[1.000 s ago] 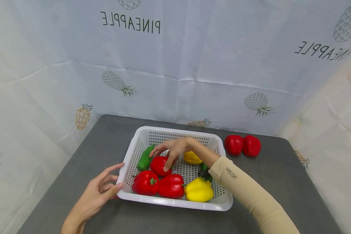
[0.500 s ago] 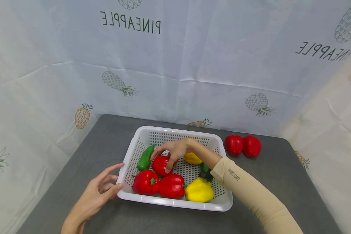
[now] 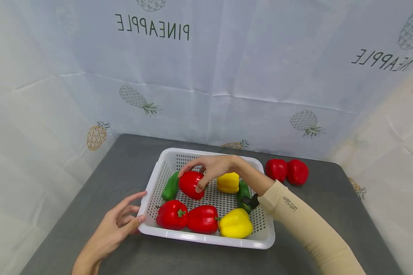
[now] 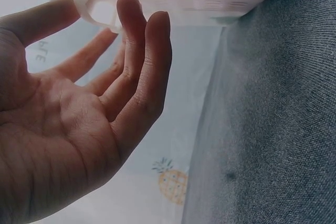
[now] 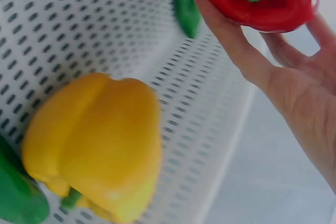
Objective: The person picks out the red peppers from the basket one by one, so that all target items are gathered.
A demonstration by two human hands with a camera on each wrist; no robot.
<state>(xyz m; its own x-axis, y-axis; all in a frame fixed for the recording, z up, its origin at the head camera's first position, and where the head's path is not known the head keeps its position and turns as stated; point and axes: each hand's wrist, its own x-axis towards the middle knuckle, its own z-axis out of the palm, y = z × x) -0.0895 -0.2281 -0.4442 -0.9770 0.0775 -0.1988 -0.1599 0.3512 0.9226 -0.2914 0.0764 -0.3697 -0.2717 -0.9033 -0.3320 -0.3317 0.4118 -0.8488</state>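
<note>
A white perforated plastic basket (image 3: 223,239) stands on the dark table. My right hand (image 3: 213,168) grips a red bell pepper (image 3: 189,185), raised above the basket's floor, thumb on the near side and fingers over the far side. Its green stem end faces the right wrist camera. My left hand (image 3: 118,221) holds the basket's left rim near the front corner with thumb and fingers. In the left wrist view its other fingers (image 4: 149,72) curve beside the wall. Along the basket's front lie two red bell peppers (image 3: 172,214) and a yellow bell pepper (image 3: 235,224).
A long green pepper (image 3: 171,187) lies at the basket's left wall, another green vegetable (image 3: 243,193) at the right. A second yellow bell pepper (image 3: 228,183) sits behind. Outside, two red bell peppers (image 3: 297,172) stand at the back right. Pineapple-print cloth (image 3: 210,68) hangs behind the table.
My right hand has lifted the red bell pepper off the basket floor, moving up and slightly back. The forearm has shifted right, uncovering more green and yellow. The left hand has stayed put.
</note>
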